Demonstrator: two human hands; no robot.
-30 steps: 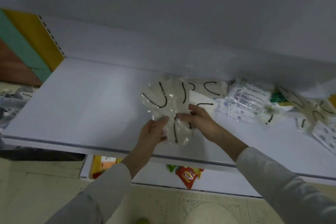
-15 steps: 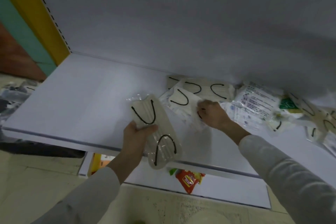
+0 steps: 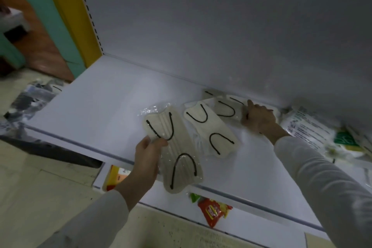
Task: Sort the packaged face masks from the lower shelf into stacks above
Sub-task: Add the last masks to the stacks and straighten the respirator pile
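Note:
My left hand [image 3: 145,159] grips a cream face mask with black ear loops in a clear wrapper [image 3: 173,153], held over the front edge of the white shelf [image 3: 96,110]. A second wrapped cream mask [image 3: 211,133] lies flat on the shelf just to its right. Farther back, my right hand [image 3: 257,119] rests on a third wrapped mask [image 3: 225,109] against the back wall, fingers curled at its edge. More packaged masks with printed white and green wrappers [image 3: 310,129] pile up at the right.
A lower shelf [image 3: 251,227] holds a red snack packet [image 3: 213,210] and a yellow packet [image 3: 114,175]. A yellow and teal upright [image 3: 68,16] stands at the left. Dark wrapped packs [image 3: 28,100] lie on the floor at the left.
My left hand has carried its mask a little left and toward the shelf front. My right hand has moved from the middle mask back to the one against the wall.

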